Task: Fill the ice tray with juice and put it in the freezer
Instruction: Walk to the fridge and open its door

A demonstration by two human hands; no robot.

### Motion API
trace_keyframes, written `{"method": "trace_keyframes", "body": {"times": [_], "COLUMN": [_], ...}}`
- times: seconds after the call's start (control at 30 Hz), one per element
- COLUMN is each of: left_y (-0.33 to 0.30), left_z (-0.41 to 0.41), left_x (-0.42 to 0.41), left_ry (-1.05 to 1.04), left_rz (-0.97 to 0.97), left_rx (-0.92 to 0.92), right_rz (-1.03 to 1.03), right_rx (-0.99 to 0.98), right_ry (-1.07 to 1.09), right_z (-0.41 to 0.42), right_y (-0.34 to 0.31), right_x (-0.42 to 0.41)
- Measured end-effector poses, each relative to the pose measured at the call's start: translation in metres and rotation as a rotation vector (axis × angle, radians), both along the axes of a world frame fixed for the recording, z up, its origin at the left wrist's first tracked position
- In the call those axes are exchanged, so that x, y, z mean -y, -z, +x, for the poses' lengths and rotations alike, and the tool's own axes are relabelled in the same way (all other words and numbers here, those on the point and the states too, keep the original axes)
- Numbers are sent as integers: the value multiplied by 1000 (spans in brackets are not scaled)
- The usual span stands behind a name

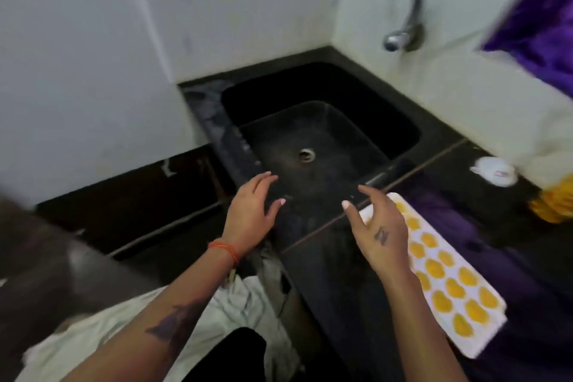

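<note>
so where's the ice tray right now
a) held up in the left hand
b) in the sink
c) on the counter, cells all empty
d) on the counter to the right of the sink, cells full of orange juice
d: the white ice tray lies on the dark counter right of the sink, its cells orange with juice, while the left hand and right hand hover open, holding nothing.

Black sink [400,133], chrome tap [406,6], purple cloth [539,18], perhaps a white lid [494,170]

Black counter [341,273], juice-filled ice tray [449,282], white lid [494,171], sink [400,121]
</note>
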State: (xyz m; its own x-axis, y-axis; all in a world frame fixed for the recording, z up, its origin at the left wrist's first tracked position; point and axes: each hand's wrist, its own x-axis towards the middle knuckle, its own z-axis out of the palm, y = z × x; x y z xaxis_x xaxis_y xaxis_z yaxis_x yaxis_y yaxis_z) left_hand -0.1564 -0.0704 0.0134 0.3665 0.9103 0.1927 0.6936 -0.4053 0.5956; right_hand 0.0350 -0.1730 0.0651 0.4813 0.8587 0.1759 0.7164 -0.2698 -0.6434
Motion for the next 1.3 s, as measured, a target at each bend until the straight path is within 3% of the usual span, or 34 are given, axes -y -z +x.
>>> {"method": "trace_keyframes", "body": {"times": [0.17, 0.27, 0.5, 0.6, 0.77, 1.1, 1.2, 1.3], "left_y": [35, 61, 119, 132, 144, 128, 111, 96], "left_z": [-102, -164, -330, -395, -472, -549, -553, -559], "left_x": [38, 63, 144, 184, 260, 413, 459, 493], "left_ry": [-196, -290, -343, -434, -716, -1344, -1577, -1793], "left_rz": [-129, -247, -625, -695, -802, -947, -945, -852], "left_rx": [-66, -117, -387, -389, -262, 217, 330, 426], "right_rz": [170, 151, -580, -820, -943, -997, -1002, -957], "right_rx": [-7, 6, 118, 224, 418, 847, 994, 1009], "right_ry": [-347, -538, -898, -1024, -1227, -1782, -1981, -2111], "right_z": [-109, -169, -310, -363, -437, -598, -654, -718], "right_y": [7, 30, 131, 157, 171, 196, 198, 191], "right_x": [-6, -8, -3, 9, 26, 50, 64, 89]}}
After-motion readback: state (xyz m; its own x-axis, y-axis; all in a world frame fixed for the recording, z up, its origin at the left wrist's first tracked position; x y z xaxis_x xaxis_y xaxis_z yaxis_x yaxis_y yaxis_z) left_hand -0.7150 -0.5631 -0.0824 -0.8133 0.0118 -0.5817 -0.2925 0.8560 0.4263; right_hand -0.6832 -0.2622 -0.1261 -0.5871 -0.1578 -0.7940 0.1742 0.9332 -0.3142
